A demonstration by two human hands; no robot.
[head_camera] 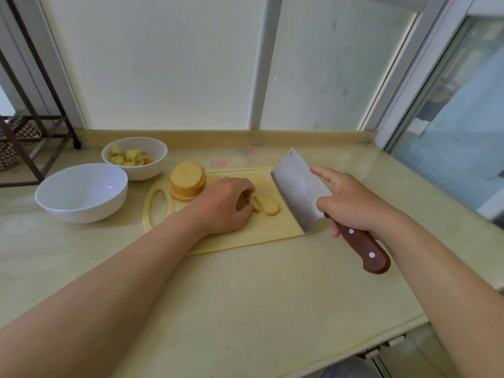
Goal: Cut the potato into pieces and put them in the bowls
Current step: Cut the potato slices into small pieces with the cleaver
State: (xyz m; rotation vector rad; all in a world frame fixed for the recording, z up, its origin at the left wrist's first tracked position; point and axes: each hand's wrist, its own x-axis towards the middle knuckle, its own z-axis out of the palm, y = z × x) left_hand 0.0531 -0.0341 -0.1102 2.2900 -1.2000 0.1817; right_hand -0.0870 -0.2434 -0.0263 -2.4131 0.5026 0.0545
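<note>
Between the two hands, on the yellow cutting board (245, 236), a few potato slices (268, 204) lie fanned and overlapping. The left hand (226, 205) curls its fingers down over their left end and holds them against the board. The right hand (351, 203) grips the cleaver (297, 192) by its wooden handle, forefinger stretched along the flat of the blade. The blade hangs tilted just right of the slices, its edge off the potato.

Just beyond the left hand stands a stack of round slices (188, 181), not yet cut down. Further out to that hand's left sit two white bowls: the far bowl (152, 170) holds cut pieces (128, 156), and the near bowl (81, 211) shows nothing inside.

Raw potato is firm and light, so it should cut cleanly — but its cut faces are wet and starchy, and thin slices will likely slide over one another under the blade. The sound hold is from above, fingertips tucked back and knuckles toward the blade, pressing the fan flat so it cannot skate. The risk is a slice slipping out sideways and drawing the fingers toward the edge.

Finished pieces are small and slick — probably best gathered in a cupped hand or carried on the flat of the blade to a bowl.
</note>
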